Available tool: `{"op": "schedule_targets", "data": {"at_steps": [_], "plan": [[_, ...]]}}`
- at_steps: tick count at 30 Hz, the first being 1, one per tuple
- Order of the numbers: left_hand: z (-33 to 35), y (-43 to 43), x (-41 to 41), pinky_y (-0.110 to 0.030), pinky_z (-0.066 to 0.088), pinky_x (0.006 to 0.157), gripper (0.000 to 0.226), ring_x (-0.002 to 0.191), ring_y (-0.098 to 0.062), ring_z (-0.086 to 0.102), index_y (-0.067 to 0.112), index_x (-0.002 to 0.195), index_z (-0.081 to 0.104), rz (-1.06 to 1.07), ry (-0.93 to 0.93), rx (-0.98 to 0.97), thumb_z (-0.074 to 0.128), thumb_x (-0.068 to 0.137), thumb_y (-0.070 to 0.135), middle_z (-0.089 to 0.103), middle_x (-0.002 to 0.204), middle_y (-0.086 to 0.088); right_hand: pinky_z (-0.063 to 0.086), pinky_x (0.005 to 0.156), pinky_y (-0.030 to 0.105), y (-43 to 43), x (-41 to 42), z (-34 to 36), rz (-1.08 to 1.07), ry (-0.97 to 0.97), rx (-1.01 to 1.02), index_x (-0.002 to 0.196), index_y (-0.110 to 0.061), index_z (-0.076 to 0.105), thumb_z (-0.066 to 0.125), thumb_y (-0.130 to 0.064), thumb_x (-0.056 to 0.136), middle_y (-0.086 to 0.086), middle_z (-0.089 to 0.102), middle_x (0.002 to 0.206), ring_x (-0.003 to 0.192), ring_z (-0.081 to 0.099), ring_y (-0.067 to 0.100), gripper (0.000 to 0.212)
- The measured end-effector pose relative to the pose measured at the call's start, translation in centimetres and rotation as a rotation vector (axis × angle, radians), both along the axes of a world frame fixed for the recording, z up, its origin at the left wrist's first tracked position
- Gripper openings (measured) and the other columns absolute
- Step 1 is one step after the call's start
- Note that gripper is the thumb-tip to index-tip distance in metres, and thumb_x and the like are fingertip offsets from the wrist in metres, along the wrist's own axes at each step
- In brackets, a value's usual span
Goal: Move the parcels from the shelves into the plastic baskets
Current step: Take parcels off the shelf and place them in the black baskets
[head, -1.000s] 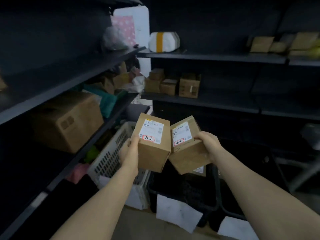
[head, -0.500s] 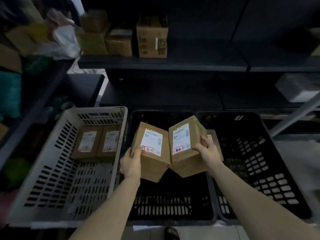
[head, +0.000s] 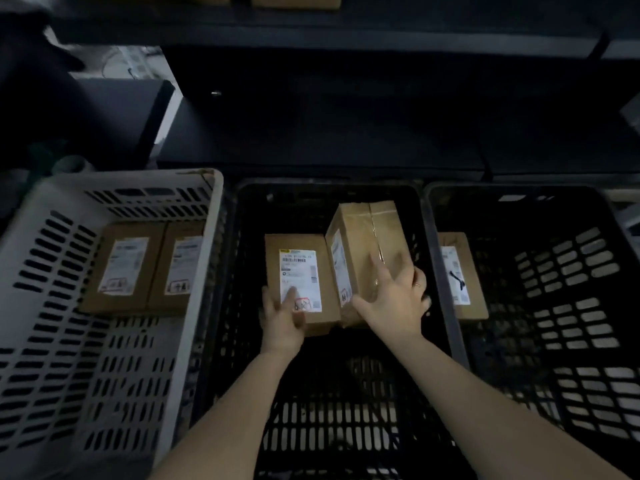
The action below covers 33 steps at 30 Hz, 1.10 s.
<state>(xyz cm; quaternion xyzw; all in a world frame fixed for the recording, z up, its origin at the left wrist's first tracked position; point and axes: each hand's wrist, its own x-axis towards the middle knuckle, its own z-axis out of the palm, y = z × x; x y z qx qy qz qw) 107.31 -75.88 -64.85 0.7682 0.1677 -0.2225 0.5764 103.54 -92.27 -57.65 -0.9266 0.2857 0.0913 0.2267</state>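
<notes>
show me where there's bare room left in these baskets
White basket: near half, between its parcel pair and the front wall. Middle black basket: near half, under the forearms. Right black basket: everything right of the lone parcel by its left wall. Crowded: the middle basket's centre, where the left hand and right hand touch the flat parcel and tilted parcel.

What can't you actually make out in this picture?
Head view:
- Label print on the flat parcel: too small, blurred.
- Lower end of the tilted parcel: hidden by the right hand.
- Third parcel: left edge behind the right basket rim.
- Shelf boxes: cut off by top edge.
</notes>
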Motion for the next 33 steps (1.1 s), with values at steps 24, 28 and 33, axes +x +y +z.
{"op": "schedule_targets", "data": {"at_steps": [24,28,33], "plan": [[7.9,4.9,-1.5,-0.021,0.031,0.099,0.034,0.125,-0.024,0.043,0.01,0.132,0.051,-0.326,-0.412,0.297,0.042,0.099,0.011,0.043,0.136,-0.012,0.05,0.082,0.032,3.3,-7.6,1.9,-0.461,-0.226,0.999,0.138,-0.027,0.052,0.061,-0.033,0.064,0.003,0.058,0.132,0.117,0.056,0.022,0.075],[8.3,6.6,-4.7,-0.031,0.041,0.101,0.033,0.117,-0.027,0.05,0.009,0.129,0.054,-0.588,-0.309,0.343,0.049,0.096,0.013,0.046,0.128,-0.013,0.048,0.07,0.03,5.3,-11.5,1.3,-0.567,-0.026,1.145,0.121,-0.019,0.066,0.061,-0.025,0.072,0.009,0.07,0.107,0.094,0.064,0.026,0.049],[6.7,7.6,-7.1,-0.039,0.041,0.102,0.03,0.119,-0.027,0.044,0.019,0.124,0.057,-0.815,-0.235,0.535,0.051,0.095,0.024,0.046,0.129,-0.008,0.046,0.067,0.03,7.8,-11.4,0.0,-0.663,0.02,1.167,0.093,-0.013,0.07,0.057,-0.017,0.087,0.012,0.065,0.09,0.08,0.06,0.026,0.015]]}}
